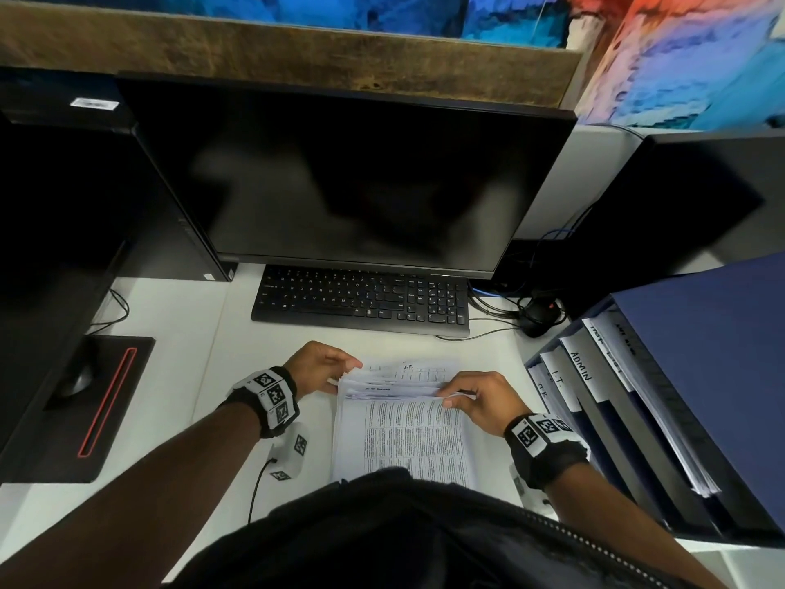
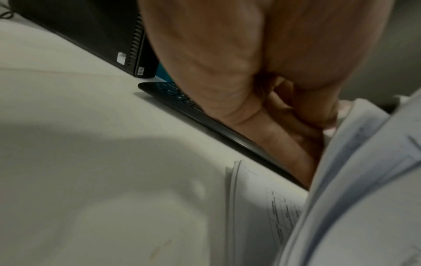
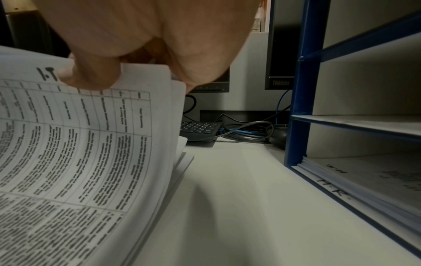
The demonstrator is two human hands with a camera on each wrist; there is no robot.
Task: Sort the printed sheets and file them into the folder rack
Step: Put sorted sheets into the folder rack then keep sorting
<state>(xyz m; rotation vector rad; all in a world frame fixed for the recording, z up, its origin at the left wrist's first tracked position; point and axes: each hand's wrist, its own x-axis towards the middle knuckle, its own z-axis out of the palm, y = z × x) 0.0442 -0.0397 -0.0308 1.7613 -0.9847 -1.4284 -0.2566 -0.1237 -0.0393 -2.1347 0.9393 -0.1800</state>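
A stack of printed sheets (image 1: 408, 435) lies on the white desk (image 1: 178, 376) in front of me, its far edges lifted and fanned. My left hand (image 1: 323, 367) pinches the far left corner of the lifted sheets (image 2: 355, 180). On the right edge, my right hand (image 1: 475, 401) grips several sheets (image 3: 95, 144); its thumb lies beside a handwritten "I.T" heading. The blue folder rack (image 1: 696, 376) stands at the right, with slots labelled "ADMIN", "I.T." and "H.R." (image 3: 332, 189). Papers lie in some slots.
A black keyboard (image 1: 361, 299) and dark monitor (image 1: 348, 176) sit just beyond the sheets. A computer tower (image 1: 85, 197) and a mouse pad with mouse (image 1: 85, 397) are at the left. Cables and another mouse (image 1: 535, 316) lie between keyboard and rack.
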